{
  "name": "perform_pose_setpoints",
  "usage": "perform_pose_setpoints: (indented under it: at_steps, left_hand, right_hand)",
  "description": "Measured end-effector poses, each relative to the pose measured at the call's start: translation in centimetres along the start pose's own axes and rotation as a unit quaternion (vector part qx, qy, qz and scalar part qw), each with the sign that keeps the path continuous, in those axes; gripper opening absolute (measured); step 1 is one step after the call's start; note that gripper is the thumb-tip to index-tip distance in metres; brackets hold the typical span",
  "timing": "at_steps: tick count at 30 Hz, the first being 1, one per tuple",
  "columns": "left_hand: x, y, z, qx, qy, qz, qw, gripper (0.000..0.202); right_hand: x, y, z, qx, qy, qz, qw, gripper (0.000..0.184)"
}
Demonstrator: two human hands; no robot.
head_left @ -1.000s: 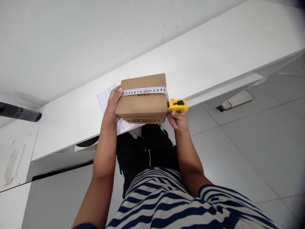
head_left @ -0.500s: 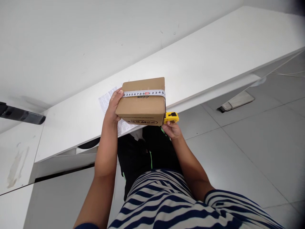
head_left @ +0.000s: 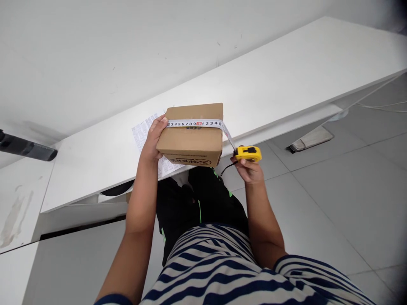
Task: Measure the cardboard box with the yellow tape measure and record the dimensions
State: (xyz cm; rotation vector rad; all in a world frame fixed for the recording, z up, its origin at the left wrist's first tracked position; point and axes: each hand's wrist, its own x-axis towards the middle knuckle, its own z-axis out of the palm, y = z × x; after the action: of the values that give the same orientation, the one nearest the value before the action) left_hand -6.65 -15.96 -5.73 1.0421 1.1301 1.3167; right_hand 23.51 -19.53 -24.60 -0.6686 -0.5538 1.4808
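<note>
A brown cardboard box (head_left: pixel 190 141) is gripped at its left side by my left hand (head_left: pixel 154 137), whose thumb presses the end of a white measuring blade (head_left: pixel 184 123) onto the top face. The blade lies across the top, its numbers and a red 10 showing, then bends over the right edge and slants down to the yellow tape measure (head_left: pixel 248 153). My right hand (head_left: pixel 249 169) is closed around that tape measure, off to the right of the box. A black wrist cord hangs from the case. The fingers under the box are hidden.
Beneath the box, a printed sheet (head_left: pixel 141 133) lies on the long white desk (head_left: pixel 280 80), which runs along a white wall. A black cylindrical object (head_left: pixel 28 146) is at the far left. A pale flat object (head_left: pixel 313 139) rests on the tiled floor at right.
My right hand has moved right with the tape measure, away from the box's right side. The blade now slants outward from the edge. My left hand keeps its hold on the box.
</note>
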Motion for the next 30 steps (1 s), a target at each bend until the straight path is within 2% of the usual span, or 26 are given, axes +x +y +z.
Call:
perform_pose_setpoints:
  at_steps: [7, 13, 22, 30]
  left_hand:
    - [-0.1, 0.0, 0.0, -0.006, 0.003, 0.01, 1.0, 0.06]
    - [0.0, -0.1, -0.1, -0.002, 0.003, 0.009, 1.0, 0.066]
    - [0.1, -0.5, -0.2, -0.016, 0.006, 0.025, 1.0, 0.056]
    - [0.0, -0.4, -0.2, -0.018, -0.001, 0.025, 1.0, 0.055]
  right_hand:
    - [0.5, -7.7, -1.4, -0.12, -0.005, -0.103, 0.987, 0.063]
    - [1.2, -12.7, -1.5, -0.202, -0.005, -0.1, 0.974, 0.067]
    - [0.8, -16.6, -0.2, -0.264, 0.012, -0.067, 0.962, 0.066]
    - [0.2, -19.1, 0.8, -0.323, 0.016, -0.075, 0.943, 0.067]
